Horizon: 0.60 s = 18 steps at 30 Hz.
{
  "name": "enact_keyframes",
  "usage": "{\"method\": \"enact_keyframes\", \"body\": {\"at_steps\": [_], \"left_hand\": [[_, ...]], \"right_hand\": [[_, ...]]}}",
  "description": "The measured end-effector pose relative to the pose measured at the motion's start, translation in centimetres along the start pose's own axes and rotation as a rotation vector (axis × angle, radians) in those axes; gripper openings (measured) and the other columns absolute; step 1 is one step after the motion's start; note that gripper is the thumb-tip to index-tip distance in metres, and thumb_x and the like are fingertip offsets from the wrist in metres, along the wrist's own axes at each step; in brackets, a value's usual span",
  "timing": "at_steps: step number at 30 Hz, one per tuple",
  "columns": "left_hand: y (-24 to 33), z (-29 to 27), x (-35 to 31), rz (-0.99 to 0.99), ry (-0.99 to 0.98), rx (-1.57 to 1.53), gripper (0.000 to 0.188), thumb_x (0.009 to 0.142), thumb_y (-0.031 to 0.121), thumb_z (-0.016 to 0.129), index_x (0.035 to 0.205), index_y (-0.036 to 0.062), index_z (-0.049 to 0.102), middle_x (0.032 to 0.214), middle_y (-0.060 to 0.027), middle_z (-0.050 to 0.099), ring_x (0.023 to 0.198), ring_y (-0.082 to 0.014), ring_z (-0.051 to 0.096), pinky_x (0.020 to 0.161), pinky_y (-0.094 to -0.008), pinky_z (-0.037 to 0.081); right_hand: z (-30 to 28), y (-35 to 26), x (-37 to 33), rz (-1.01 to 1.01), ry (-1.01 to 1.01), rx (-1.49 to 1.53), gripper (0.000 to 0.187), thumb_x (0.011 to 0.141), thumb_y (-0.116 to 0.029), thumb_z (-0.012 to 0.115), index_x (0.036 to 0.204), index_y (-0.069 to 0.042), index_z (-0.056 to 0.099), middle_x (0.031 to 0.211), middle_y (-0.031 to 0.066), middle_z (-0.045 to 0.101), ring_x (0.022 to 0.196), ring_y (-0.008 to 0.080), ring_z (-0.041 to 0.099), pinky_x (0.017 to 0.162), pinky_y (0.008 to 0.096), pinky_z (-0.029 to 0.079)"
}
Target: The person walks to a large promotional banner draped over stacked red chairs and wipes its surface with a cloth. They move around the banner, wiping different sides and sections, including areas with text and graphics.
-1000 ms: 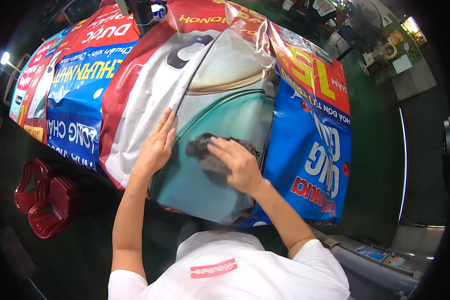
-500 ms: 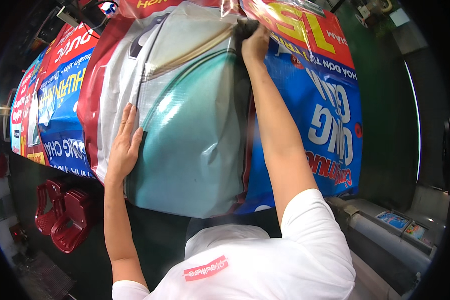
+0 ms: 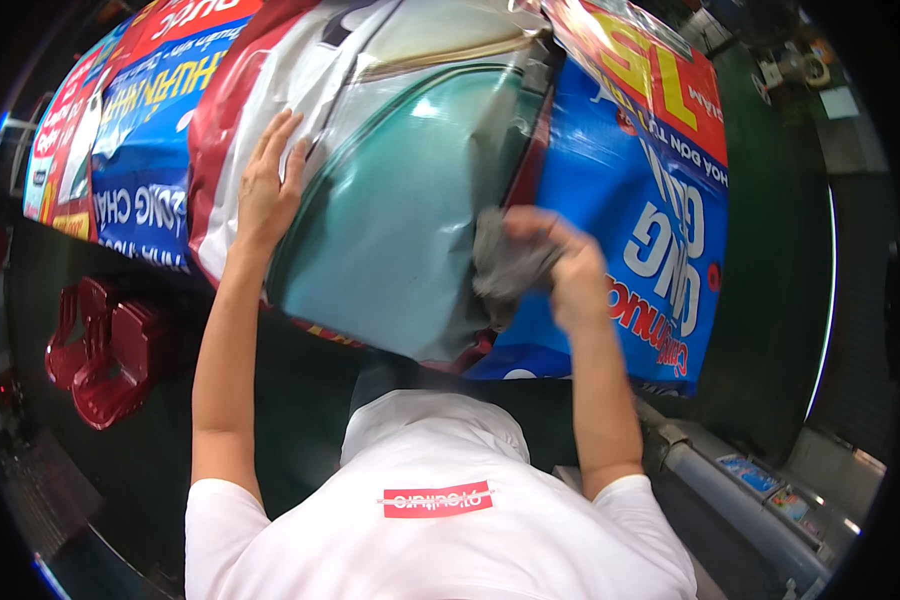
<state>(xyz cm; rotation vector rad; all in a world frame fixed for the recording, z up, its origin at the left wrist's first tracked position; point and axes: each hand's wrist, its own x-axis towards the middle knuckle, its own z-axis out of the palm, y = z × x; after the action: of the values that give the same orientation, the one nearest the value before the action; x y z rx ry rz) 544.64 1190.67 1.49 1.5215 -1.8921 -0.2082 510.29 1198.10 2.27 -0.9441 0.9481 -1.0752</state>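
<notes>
A glossy printed plastic banner sheet (image 3: 400,200), teal and white with a red edge, lies spread before me in creases. Flat on its white part, left of the teal, rests my left hand (image 3: 268,200) with fingers stretched out. My right hand (image 3: 575,265) is closed around a crumpled grey cloth (image 3: 508,255), slightly smeared by motion. That cloth lies against the teal sheet's right side, near its lower edge. Beside it spreads a blue printed sheet (image 3: 590,200) with large white lettering and a red and yellow top.
Farther left are more blue, red and yellow printed sheets (image 3: 135,165). Dark red plastic chairs (image 3: 120,355) stand on the floor at the left. At the lower right runs a long grey machine or rail (image 3: 730,500). A dark wall or shutter (image 3: 865,290) is at the far right.
My right hand has drawn the cloth from the sheet's far edge down toward me. My left hand has shifted slightly forward on the sheet, and the whole view has tilted a little.
</notes>
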Motion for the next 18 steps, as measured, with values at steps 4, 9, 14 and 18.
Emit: {"method": "enact_keyframes", "body": {"at_steps": [4, 9, 14, 18], "left_hand": [[1.5, -2.4, -2.9, -0.018, 0.292, -0.027, 0.031, 0.096, 0.009, 0.049, 0.125, 0.0043, 0.058, 0.130, -0.0162, 0.056, 0.124, -0.0315, 0.051, 0.104, -0.0375, 0.038], [3.7, -5.0, -10.9, -0.162, 0.303, -0.016, 0.031, 0.094, 0.006, 0.049, 0.124, 0.0027, 0.058, 0.129, -0.0162, 0.057, 0.124, -0.0319, 0.051, 0.104, -0.0380, 0.038], [3.9, -5.0, -17.1, -0.342, 0.272, -0.129, 0.033, 0.095, 0.007, 0.048, 0.127, 0.0003, 0.056, 0.131, -0.0178, 0.055, 0.125, -0.0326, 0.050, 0.105, -0.0381, 0.038], [3.3, -4.3, -18.7, -0.367, 0.252, -0.179, 0.037, 0.095, 0.008, 0.051, 0.131, 0.0015, 0.052, 0.136, -0.0174, 0.050, 0.128, -0.0315, 0.047, 0.107, -0.0377, 0.036]], "right_hand": [[1.4, -6.7, 10.7, -0.101, -0.081, 0.186, 0.040, 0.088, -0.005, 0.039, 0.123, 0.002, 0.056, 0.112, 0.0166, 0.065, 0.100, 0.0247, 0.066, 0.086, 0.0334, 0.054], [9.8, -1.5, 17.2, -0.202, -0.247, -1.728, 0.071, 0.085, -0.038, 0.055, 0.148, -0.013, 0.034, 0.158, 0.0168, 0.018, 0.146, 0.0341, 0.012, 0.116, 0.0587, 0.008], [10.4, 3.9, 6.1, -0.718, -0.275, -1.323, 0.052, 0.083, -0.005, 0.054, 0.135, -0.007, 0.049, 0.141, 0.0202, 0.046, 0.127, 0.0337, 0.047, 0.109, 0.0470, 0.035], [10.0, 1.2, 0.2, -0.650, -0.589, -1.178, 0.045, 0.074, -0.006, 0.061, 0.119, -0.011, 0.064, 0.125, 0.0156, 0.061, 0.119, 0.0325, 0.055, 0.103, 0.0439, 0.040]]}}
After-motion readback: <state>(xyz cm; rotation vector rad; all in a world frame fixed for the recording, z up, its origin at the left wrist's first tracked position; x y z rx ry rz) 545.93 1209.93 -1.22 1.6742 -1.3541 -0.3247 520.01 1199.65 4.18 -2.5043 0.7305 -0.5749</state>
